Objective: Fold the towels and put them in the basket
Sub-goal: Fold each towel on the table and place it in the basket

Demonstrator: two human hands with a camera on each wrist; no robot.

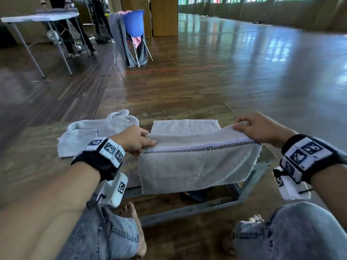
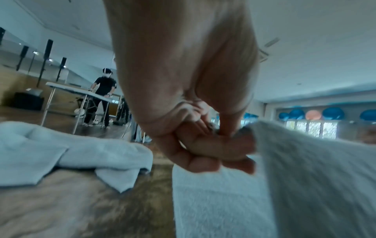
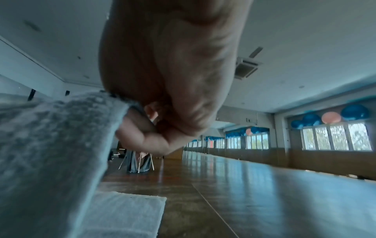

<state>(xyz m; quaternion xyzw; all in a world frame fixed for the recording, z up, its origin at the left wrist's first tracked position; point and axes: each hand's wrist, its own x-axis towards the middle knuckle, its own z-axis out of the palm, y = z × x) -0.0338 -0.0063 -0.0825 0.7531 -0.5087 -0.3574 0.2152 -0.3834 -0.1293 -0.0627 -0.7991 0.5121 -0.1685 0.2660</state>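
Observation:
A grey-white towel [image 1: 197,166] with a checked stripe hangs stretched between my two hands above the near edge of the low wooden table [image 1: 37,156]. My left hand [image 1: 139,141] pinches its left top corner, and my right hand [image 1: 251,126] pinches the right top corner a little higher. In the left wrist view the fingers [image 2: 213,149] curl round the towel edge [image 2: 315,177]. The right wrist view shows the right hand [image 3: 146,128] gripping the cloth [image 3: 50,153]. A folded white towel [image 1: 185,126] lies flat just beyond. A crumpled pale towel [image 1: 90,132] lies to its left.
A grey metal frame [image 1: 206,205] sits under the table's near edge, by my knees and bare foot. Far back, a blue tub [image 1: 134,22] rests on a chair draped with cloth. Another person stands at a folding table [image 1: 37,17] at the back left.

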